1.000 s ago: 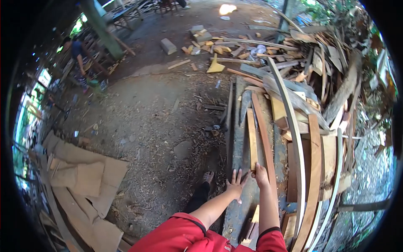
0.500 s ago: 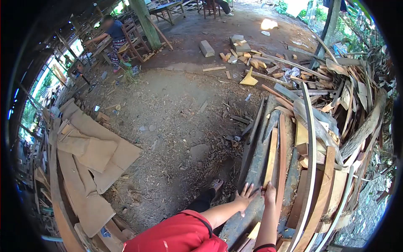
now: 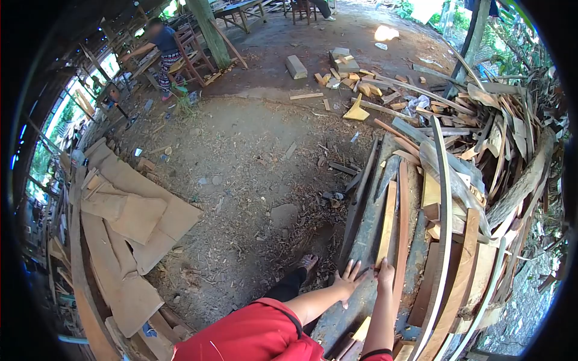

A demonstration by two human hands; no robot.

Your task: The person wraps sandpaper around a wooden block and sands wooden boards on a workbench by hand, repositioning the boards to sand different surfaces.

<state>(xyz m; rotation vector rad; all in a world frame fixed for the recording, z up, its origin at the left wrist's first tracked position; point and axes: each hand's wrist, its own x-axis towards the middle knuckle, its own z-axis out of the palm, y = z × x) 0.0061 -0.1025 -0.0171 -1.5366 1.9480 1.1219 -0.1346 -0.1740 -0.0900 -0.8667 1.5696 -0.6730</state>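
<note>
My left hand (image 3: 347, 283) lies with fingers spread on a long dark, weathered plank (image 3: 361, 253). Just to its right, my right hand (image 3: 384, 275) is closed at the near end of a narrow light-coloured wooden strip (image 3: 388, 219). The strip lies lengthwise on the plank, pointing away from me. Beside it on the right runs a longer reddish-brown strip (image 3: 402, 222). My right fingertips are partly hidden, and their exact grip is hard to make out.
Long curved boards (image 3: 445, 228) and a heap of scrap wood (image 3: 487, 138) lie on the right. Flattened cardboard (image 3: 144, 216) is at the left. Wood chips cover the dirt floor (image 3: 241, 156). A person (image 3: 165, 48) works by a wooden chair (image 3: 191, 51) at the far left.
My hands stay in nearly the same places, with only a slight shift of the view. In the background, the person and the chair have moved a little.
</note>
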